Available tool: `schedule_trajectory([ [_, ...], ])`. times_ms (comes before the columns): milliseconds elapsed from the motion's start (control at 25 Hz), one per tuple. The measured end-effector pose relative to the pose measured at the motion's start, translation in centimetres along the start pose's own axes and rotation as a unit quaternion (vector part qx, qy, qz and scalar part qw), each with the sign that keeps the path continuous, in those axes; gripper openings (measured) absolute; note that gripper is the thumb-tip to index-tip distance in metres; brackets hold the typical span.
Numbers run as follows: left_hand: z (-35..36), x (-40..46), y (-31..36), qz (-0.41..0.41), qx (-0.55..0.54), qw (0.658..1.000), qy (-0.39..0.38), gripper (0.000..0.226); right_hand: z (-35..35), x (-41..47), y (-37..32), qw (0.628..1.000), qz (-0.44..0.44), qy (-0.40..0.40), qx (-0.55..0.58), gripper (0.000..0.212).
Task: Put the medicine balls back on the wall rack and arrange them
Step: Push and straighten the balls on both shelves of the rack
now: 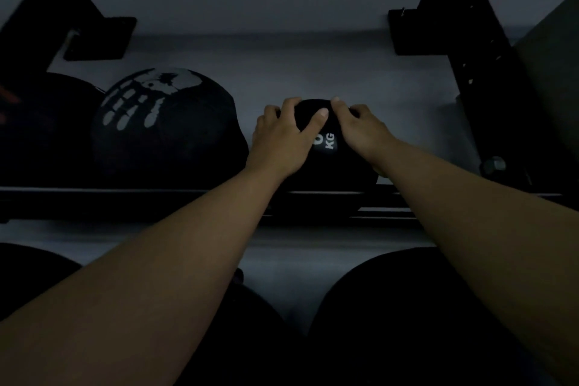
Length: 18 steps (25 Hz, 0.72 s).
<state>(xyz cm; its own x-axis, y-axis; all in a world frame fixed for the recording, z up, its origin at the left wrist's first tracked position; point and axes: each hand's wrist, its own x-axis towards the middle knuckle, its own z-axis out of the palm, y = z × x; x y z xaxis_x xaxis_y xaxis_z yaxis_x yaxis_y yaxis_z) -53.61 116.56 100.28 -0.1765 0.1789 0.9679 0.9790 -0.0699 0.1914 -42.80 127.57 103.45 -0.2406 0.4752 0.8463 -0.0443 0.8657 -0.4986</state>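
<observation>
A small black medicine ball (332,163) with a white "KG" label rests on the dark rail of the wall rack (125,197). My left hand (282,138) grips its top left side and my right hand (360,128) grips its top right side, fingers curled over the crown. Much of the ball is hidden under my hands. To its left sits a larger black ball (166,131) with a white handprint design, and another dark ball (40,128) lies further left.
Black rack brackets (100,37) (416,31) bolt to the pale wall, and an upright post (492,88) stands at the right. Large dark balls (407,316) (28,273) sit on the lower tier beneath my forearms. The scene is dim.
</observation>
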Motion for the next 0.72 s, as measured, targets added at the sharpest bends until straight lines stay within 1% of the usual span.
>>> schedule_trajectory([
  [40,0.1,-0.3,-0.3,-0.012,-0.011,1.000,0.019,0.070,0.4,0.4,-0.4,1.000,-0.016,0.002,-0.010,0.118],
  [120,0.3,-0.8,-0.8,-0.027,-0.008,0.998,0.061,0.071,1.3,1.3,-1.0,0.999,-0.043,0.002,-0.018,0.115],
  [200,0.4,-0.8,-1.0,-0.011,0.016,0.996,0.090,0.070,1.8,2.2,-1.4,0.998,-0.052,0.009,-0.026,0.110],
  [320,0.2,-0.5,-1.0,0.006,0.001,0.997,0.081,0.065,1.9,2.6,-1.4,0.998,-0.058,0.017,-0.037,0.104],
  [440,-0.2,-0.8,-1.1,0.012,0.003,0.998,0.067,0.065,1.9,2.3,-1.0,0.997,-0.068,0.023,-0.021,0.107],
  [520,-0.2,-0.8,-1.2,0.011,0.001,0.998,0.066,0.066,2.0,1.8,-0.6,0.995,-0.090,0.030,-0.006,0.095],
  [640,-0.3,-0.8,-1.4,0.010,-0.011,0.998,0.063,0.069,1.9,1.2,0.1,0.992,-0.126,0.027,0.004,0.059],
  [680,-0.3,-0.8,-1.4,0.009,-0.010,0.998,0.061,0.069,1.9,1.2,0.2,0.991,-0.130,0.019,-0.002,0.053],
  [720,-0.3,-0.9,-1.5,0.008,-0.006,0.998,0.059,0.070,1.8,1.2,0.2,0.991,-0.132,0.011,-0.004,0.054],
])
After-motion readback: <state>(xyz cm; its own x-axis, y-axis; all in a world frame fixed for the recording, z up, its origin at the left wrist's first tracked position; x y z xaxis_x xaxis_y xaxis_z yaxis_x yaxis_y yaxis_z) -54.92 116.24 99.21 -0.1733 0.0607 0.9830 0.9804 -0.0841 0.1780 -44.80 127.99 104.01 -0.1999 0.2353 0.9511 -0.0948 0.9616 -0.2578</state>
